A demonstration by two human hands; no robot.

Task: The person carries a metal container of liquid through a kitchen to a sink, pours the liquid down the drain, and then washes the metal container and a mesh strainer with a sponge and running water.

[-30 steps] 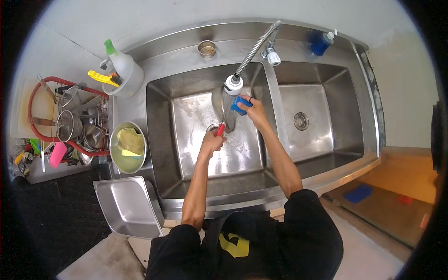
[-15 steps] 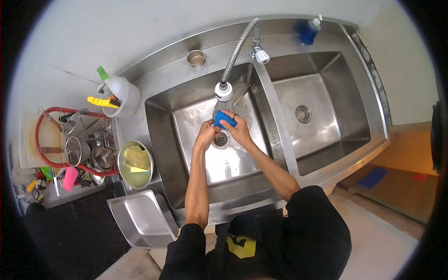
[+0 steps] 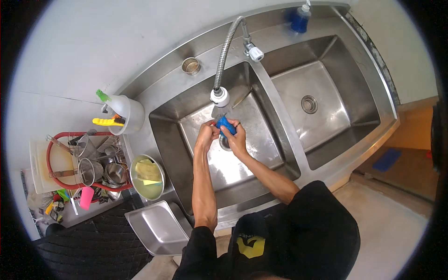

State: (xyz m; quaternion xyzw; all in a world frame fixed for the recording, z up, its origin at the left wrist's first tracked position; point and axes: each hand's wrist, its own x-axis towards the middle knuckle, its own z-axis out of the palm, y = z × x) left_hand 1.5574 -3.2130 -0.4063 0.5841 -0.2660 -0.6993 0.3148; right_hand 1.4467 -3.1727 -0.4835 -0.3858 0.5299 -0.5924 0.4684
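Observation:
Both of my hands are closed around a blue sponge (image 3: 226, 125), above the left basin (image 3: 215, 179) of a steel double sink. The sponge looks squeezed and bunched. My left hand (image 3: 206, 136) pinches its left side, and my right hand (image 3: 236, 137) grips it from the right with the thumb on top. Just above them hangs the white spray head (image 3: 220, 97) of a coiled metal faucet (image 3: 224, 51), with water apparently falling onto the sponge. The drain (image 3: 225, 143) lies below, partly hidden by my hands.
Left of the sink are a bowl with yellow cloths (image 3: 158, 186), a steel pan (image 3: 154, 228), a white bucket (image 3: 136, 116) with a spray bottle, and a rack of strainers (image 3: 88, 171). Behind stand a small metal cup (image 3: 191, 66) and a blue soap bottle (image 3: 300, 19). The right basin (image 3: 312, 135) adjoins.
The sponge has gone from a flatter rectangle to a bunched shape between my hands. The whole view has turned a little; my hands stay under the spray head.

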